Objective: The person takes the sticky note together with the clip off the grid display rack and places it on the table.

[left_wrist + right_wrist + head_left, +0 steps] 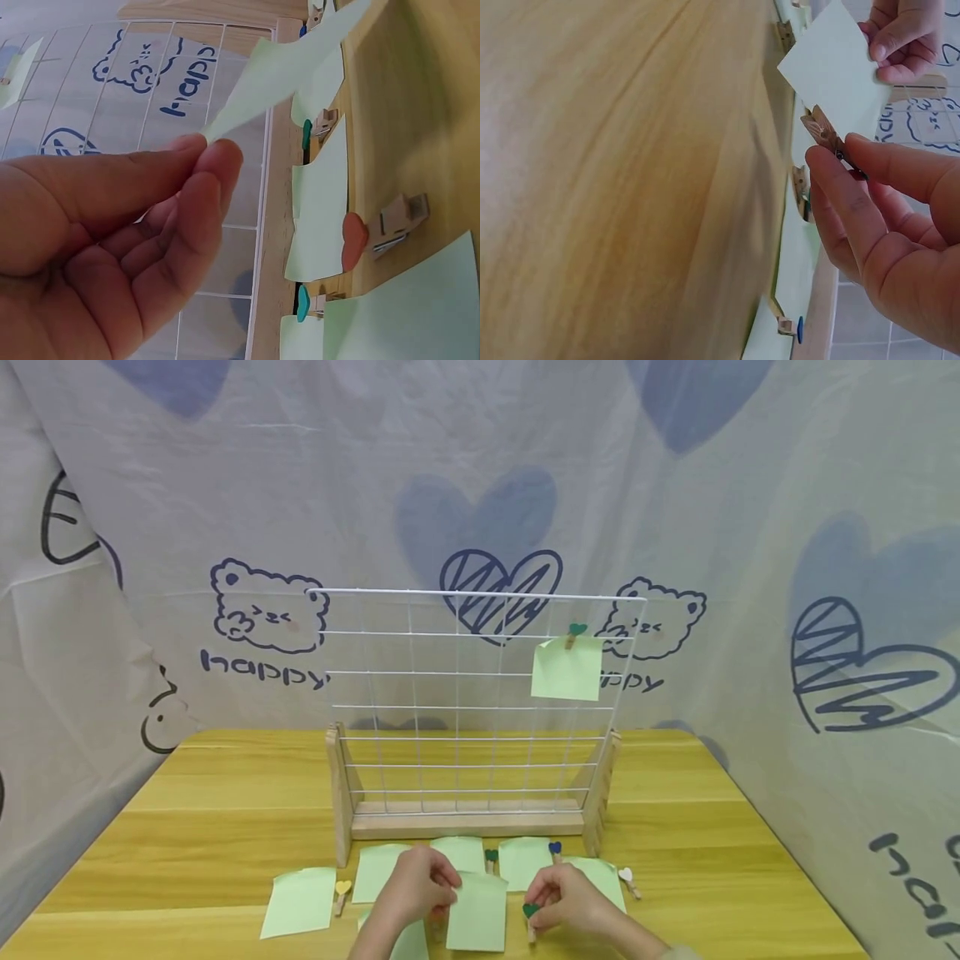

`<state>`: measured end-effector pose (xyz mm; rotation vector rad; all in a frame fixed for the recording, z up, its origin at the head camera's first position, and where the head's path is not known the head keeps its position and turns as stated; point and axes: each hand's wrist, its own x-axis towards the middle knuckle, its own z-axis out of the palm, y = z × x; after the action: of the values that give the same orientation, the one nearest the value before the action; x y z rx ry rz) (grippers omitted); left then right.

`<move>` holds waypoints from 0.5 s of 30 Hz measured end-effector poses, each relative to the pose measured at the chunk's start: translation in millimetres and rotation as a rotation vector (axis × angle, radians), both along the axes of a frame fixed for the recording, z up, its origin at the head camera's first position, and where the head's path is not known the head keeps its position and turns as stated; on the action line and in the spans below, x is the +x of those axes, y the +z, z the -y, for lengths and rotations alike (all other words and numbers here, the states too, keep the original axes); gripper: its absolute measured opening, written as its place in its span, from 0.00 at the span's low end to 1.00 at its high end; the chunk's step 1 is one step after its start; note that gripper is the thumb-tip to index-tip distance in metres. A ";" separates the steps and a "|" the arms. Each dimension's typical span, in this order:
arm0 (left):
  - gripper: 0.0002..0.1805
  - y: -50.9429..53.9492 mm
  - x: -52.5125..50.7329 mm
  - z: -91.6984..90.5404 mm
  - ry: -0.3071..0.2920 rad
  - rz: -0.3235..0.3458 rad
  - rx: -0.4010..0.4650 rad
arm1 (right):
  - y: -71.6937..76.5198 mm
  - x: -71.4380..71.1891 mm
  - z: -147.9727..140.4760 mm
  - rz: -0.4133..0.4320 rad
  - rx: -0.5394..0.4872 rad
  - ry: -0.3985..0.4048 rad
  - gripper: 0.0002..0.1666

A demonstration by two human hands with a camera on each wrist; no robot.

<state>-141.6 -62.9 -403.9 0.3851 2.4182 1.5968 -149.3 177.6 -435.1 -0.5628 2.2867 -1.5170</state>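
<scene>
In the head view my left hand [422, 883] pinches the top left corner of a pale green sticky note [477, 914]. The left wrist view shows that note [277, 79] between thumb and forefinger, raised off the table. My right hand [568, 903] pinches a small wooden clothespin [826, 135] with a green heart [531, 911]. It is just right of the note, and the two look apart in the head view. Behind both hands stands a white wire grid [457, 707] on a wooden base [468, 831]. One green note [567, 670] hangs at its upper right from a green-heart clothespin [574, 635].
More green notes [300, 902] lie in front of the stand. Among them are clothespins with a yellow heart [342, 893], a blue heart [555, 850], a white heart [628, 882] and a red-orange heart [354, 241]. A printed cloth [480, 460] hangs behind the wooden table [187, 827].
</scene>
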 end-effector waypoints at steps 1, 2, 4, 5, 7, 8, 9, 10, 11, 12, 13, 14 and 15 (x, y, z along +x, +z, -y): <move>0.06 -0.2 0.2 -0.4 0.002 0.002 -0.006 | -0.8 -0.4 0.7 0.002 0.002 0.004 0.09; 0.06 -0.3 0.4 -0.8 0.003 0.001 -0.013 | -1.2 -0.7 1.6 0.003 0.007 0.005 0.09; 0.07 -0.9 0.4 -1.4 0.009 0.002 -0.030 | -1.7 -1.0 3.0 -0.004 0.019 0.006 0.10; 0.07 -1.4 0.4 -1.6 0.011 0.003 -0.036 | -1.5 -1.2 3.8 -0.007 0.024 0.006 0.10; 0.07 -2.4 0.4 -2.1 0.014 0.002 -0.040 | -1.2 -1.2 5.1 -0.012 0.037 0.005 0.10; 0.07 -3.0 0.5 -2.5 0.015 0.002 -0.042 | -0.9 -1.1 5.7 -0.014 0.043 0.004 0.10; 0.07 -3.6 0.5 -2.8 0.015 0.001 -0.045 | -0.7 -1.2 6.3 -0.013 0.047 0.003 0.10; 0.07 -4.2 0.5 -3.2 0.016 0.002 -0.049 | -0.8 -1.5 6.8 -0.012 0.050 0.003 0.10; 0.07 -4.8 0.6 -3.5 0.016 0.003 -0.052 | -1.0 -1.8 7.1 -0.011 0.053 0.001 0.10; 0.07 -5.3 0.7 -3.8 0.016 0.005 -0.055 | -1.3 -2.0 7.4 -0.008 0.054 -0.001 0.09; 0.07 -5.7 0.8 -3.9 0.015 0.005 -0.059 | -1.6 -2.2 7.6 -0.005 0.055 -0.003 0.09; 0.07 -6.2 0.9 -4.1 0.015 0.007 -0.061 | -1.8 -2.5 7.8 -0.006 0.059 -0.004 0.09; 0.07 -6.7 0.9 -4.2 0.014 0.009 -0.062 | -2.1 -2.6 7.9 -0.006 0.061 -0.004 0.09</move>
<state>-140.7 -58.7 -410.7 0.3499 2.4624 1.5219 -152.0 169.8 -437.2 -0.5460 2.3314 -1.4435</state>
